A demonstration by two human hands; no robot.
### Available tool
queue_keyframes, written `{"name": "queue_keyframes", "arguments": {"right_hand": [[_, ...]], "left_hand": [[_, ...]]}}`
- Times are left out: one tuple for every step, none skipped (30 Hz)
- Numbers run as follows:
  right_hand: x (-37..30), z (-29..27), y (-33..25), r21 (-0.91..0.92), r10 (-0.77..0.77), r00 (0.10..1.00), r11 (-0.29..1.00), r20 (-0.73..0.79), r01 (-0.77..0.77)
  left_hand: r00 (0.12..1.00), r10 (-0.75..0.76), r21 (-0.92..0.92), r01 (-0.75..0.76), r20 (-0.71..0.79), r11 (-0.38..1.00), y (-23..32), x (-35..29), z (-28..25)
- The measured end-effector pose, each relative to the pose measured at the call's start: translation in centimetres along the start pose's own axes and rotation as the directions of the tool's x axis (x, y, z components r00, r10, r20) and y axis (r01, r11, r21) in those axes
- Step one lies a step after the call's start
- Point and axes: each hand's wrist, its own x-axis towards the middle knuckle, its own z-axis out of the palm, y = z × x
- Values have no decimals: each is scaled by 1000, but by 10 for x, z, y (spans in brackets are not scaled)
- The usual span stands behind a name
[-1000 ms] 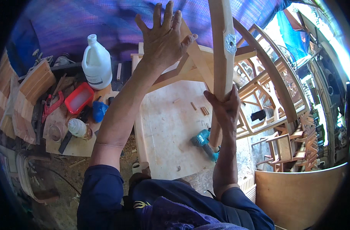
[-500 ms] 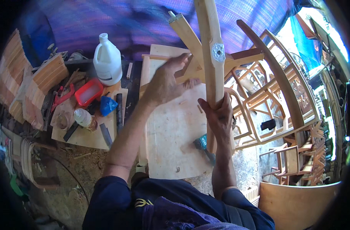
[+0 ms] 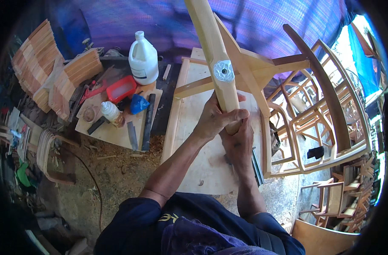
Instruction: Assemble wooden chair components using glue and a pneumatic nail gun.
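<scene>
A long pale wooden bar point(image 3: 207, 36) rises in front of me, its top leaning left. White glue-like smear point(image 3: 223, 71) rings a dark hole on its near face. My left hand point(image 3: 217, 117) is wrapped round the bar's lower part, thumb across the front. Just below, my right hand point(image 3: 240, 142) grips the bar's lower end, its fingers partly hidden. Behind the bar, a wooden frame of crossing pieces point(image 3: 249, 70) meets a darker curved wooden rail point(image 3: 323, 80) on the right. Whether the bar is joined to that frame, I cannot tell.
Below the frame lies a pale worktable point(image 3: 194, 170). On a board at left stand a white jug point(image 3: 143, 61), a red tray point(image 3: 121, 88), a small bottle point(image 3: 112, 112) and a blue plastic bundle point(image 3: 139, 104). Stacked slats point(image 3: 36, 55) sit far left; chair frames point(image 3: 326, 127) crowd the right.
My left hand has come in from the left and closed round the bar. The bar's top has tipped left, and the crossing pieces behind have turned. The whole view has shifted.
</scene>
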Motion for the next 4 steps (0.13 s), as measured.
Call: {"name": "queue_keyframes", "arguments": {"right_hand": [[-4, 3, -1, 9, -31, 1000, 999, 3, 31], [-8, 5, -1, 18, -62, 998, 998, 6, 62], [-13, 9, 1, 19, -112, 994, 994, -8, 112], [-17, 15, 3, 21, -162, 987, 987, -24, 162]], "left_hand": [[1000, -1, 5, 1, -7, 1000, 1, -3, 0], [999, -22, -2, 22, -31, 1000, 3, -5, 0], [998, -43, -11, 43, -54, 999, 4, -8, -1], [999, -10, 6, 10, -34, 1000, 2, -10, -5]]}}
